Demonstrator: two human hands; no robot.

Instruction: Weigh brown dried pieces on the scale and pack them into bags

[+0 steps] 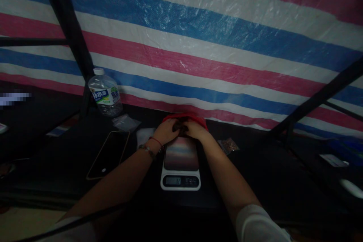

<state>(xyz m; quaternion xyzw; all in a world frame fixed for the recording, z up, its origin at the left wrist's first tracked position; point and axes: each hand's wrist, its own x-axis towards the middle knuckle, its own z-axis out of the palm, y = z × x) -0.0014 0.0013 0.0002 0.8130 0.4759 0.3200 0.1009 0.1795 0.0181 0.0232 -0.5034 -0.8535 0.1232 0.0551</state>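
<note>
A red holder [202, 121] sits on the black tabletop [255, 176], just beyond the far end of a kitchen-type scale [180, 187], its bright rim showing behind and beside the hands; whether it is a bag or a tray cannot be told. Dark brown contents [183, 128] show in the gap between the hands, too dim to make out piece by piece. The scale is white at its near edge, with a dark oval panel and a small display too blurred to read, and its glossy plate mirrors the pink, white and blue stripes of the sheet [198, 60] behind. The person's left hand [167, 130] comes in from the lower left, the wrist ringed by a red cord [157, 142] and a beaded bracelet [148, 151]; the right hand [195, 129] reaches in from the lower right. Both forearms slant inward along either side of the scale, backs of the hands up, fingers bent down toward the brown contents. The fingertips are hidden, so one cannot tell whether either grip is closed on anything. A clear packet [229, 145] of brown bits lies to the right of the right forearm, and a phone [109, 155] left of the left.
</note>
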